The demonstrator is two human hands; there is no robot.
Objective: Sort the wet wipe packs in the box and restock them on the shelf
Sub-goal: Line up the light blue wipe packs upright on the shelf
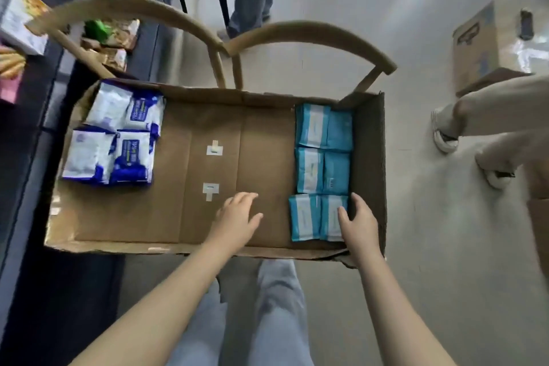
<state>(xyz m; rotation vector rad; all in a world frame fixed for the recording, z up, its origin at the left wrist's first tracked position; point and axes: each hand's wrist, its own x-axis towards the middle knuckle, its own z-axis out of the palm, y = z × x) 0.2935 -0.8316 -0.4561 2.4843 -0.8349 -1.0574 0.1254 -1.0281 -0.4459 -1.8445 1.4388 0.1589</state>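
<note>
An open cardboard box [184,235] rests on a wooden chair. Several white-and-dark-blue wet wipe packs [110,134] lie grouped in its far left corner. Several light blue packs [322,151] line its right wall in rows. My right hand [358,223] grips the nearest right-hand light blue pack [331,217], thumb on its face and fingers down its right side by the box wall. My left hand [237,217] hovers over the bare box floor near the front middle, fingers relaxed and holding nothing.
The chair's curved backrest [297,36] arcs behind the box. A dark shelf [38,98] with snack packs stands at the left. Another cardboard box [481,47] sits on the floor at right. Another person's legs and shoes [445,128] stand close on the right.
</note>
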